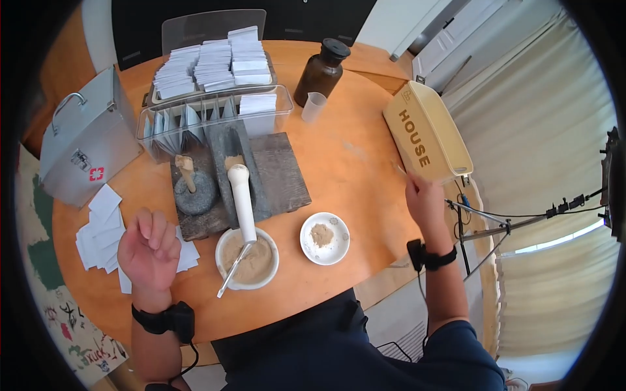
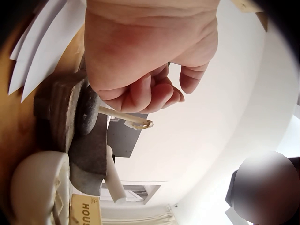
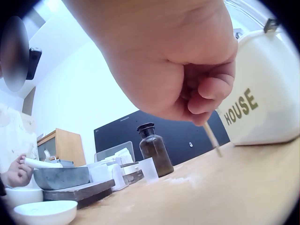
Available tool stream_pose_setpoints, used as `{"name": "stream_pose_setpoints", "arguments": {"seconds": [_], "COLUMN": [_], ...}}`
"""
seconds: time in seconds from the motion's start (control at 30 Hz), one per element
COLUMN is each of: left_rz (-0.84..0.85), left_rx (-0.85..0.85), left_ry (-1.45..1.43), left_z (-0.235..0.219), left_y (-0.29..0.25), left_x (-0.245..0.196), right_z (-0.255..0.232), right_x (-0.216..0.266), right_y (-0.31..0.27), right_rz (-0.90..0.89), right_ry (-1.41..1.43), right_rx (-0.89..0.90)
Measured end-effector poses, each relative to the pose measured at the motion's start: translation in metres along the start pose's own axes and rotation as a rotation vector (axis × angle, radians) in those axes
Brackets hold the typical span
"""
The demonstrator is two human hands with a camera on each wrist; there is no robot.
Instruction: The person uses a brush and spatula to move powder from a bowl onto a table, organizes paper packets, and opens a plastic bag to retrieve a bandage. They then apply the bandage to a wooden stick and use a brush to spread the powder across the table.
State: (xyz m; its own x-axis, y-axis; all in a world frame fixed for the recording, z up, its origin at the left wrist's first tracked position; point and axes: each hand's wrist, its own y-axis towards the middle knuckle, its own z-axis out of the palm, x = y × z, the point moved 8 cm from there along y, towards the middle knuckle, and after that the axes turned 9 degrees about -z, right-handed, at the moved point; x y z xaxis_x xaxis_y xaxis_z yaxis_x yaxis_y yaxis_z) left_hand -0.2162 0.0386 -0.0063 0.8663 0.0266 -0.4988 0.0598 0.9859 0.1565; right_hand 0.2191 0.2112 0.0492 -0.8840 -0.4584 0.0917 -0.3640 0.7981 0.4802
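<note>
My right hand (image 1: 427, 203) is at the table's right side, below the tan bin; in the right wrist view, its curled fingers grip a thin wooden stick (image 3: 213, 139) pointing down toward the tabletop. Raised palm up over the left side, my left hand (image 1: 151, 251) has loosely curled fingers and holds nothing. Beside it stands a white bowl (image 1: 276, 266) of beige powder with a spoon (image 1: 232, 272) in it. A small white dish (image 1: 332, 257) with a little powder lies to the right of the bowl. A white pestle (image 1: 242, 199) leans between a stone trough (image 1: 259, 195) and the bowl.
Folded white papers (image 1: 101, 234) lie near my left hand. Behind are a metal case (image 1: 88, 143), a divided clear box (image 1: 283, 104), a brown bottle (image 1: 318, 79) and a plastic cup (image 1: 313, 107). A tan bin (image 1: 424, 130) marked HOUSE stands at the right edge.
</note>
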Motion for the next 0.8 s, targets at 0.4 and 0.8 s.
{"name": "stream_pose_setpoints", "arguments": {"seconds": [0.4,0.8], "left_rz": [-0.028,-0.042], "left_rx": [0.008,-0.007], "left_ry": [0.012,-0.008], "left_z": [0.001,-0.006], "left_y": [0.001,0.001], "left_x": [0.004,0.007], "right_z": [0.014,0.025], "right_x": [0.016,-0.015], "right_y": [-0.026,-0.042], "right_rz": [0.167,0.308], "right_ry": [0.195,0.313], "right_rx": [-0.047,-0.039]}}
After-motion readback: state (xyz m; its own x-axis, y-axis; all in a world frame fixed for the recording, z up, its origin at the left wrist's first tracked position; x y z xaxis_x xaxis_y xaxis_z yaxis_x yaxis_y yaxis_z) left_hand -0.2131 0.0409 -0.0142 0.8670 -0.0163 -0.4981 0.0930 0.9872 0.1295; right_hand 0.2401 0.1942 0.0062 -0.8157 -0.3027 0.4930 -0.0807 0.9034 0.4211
